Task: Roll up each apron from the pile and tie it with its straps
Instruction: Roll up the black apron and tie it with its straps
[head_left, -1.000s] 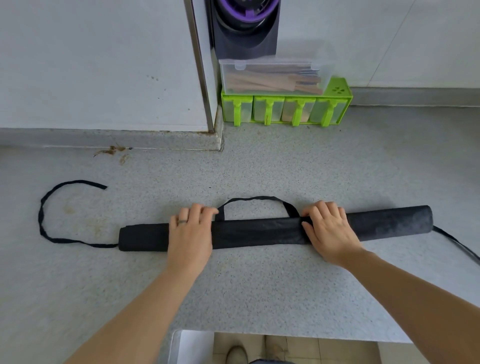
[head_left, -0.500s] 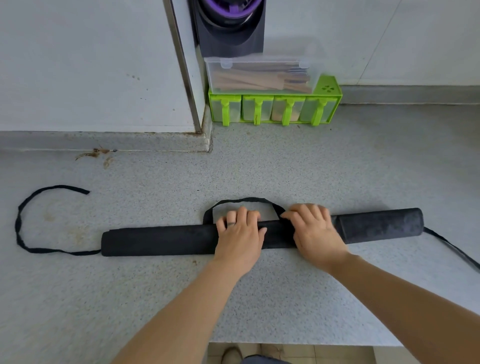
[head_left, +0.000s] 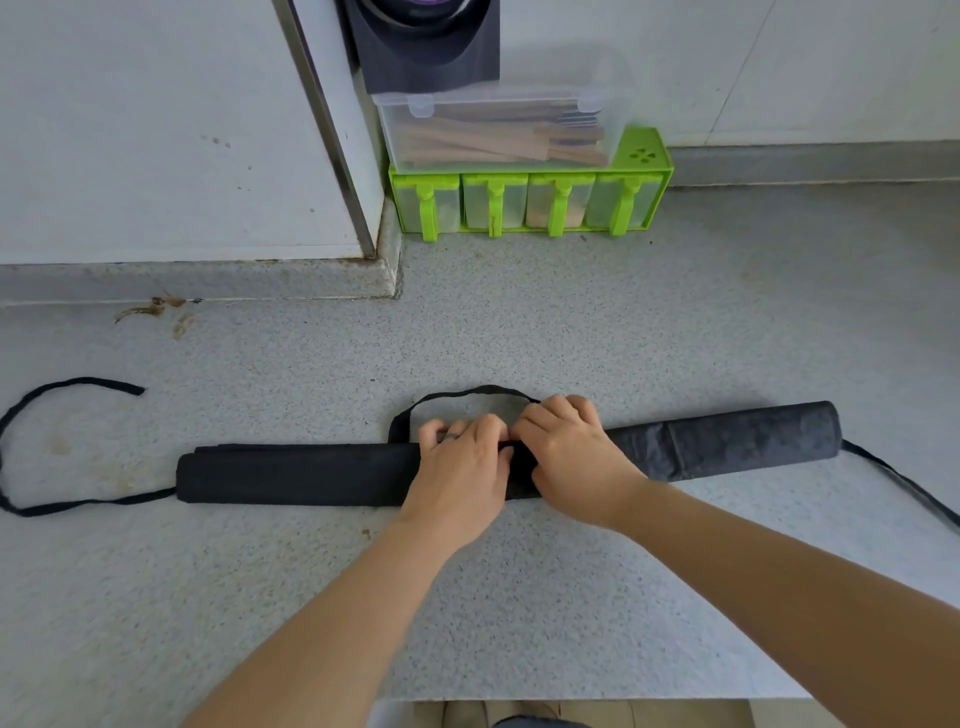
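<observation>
A black apron (head_left: 291, 473) lies rolled into a long tube across the grey speckled counter (head_left: 519, 597). My left hand (head_left: 462, 467) and my right hand (head_left: 566, 457) sit side by side on the middle of the roll, fingers curled over its far side. The neck loop (head_left: 467, 392) arches out just behind my fingers. One waist strap (head_left: 78, 383) curls away from the roll's left end. The other waist strap (head_left: 893, 473) trails off past the right end.
At the back stands a green rack of small jars (head_left: 644, 156) with a clear lidded box (head_left: 498, 130) of wooden utensils on top, below a dark appliance (head_left: 426, 52). A raised ledge (head_left: 208, 280) runs along the back left. The counter's front edge (head_left: 571, 699) is near me.
Both hands slid along the roll toward its middle. They were spread apart a second ago and now touch each other at the centre.
</observation>
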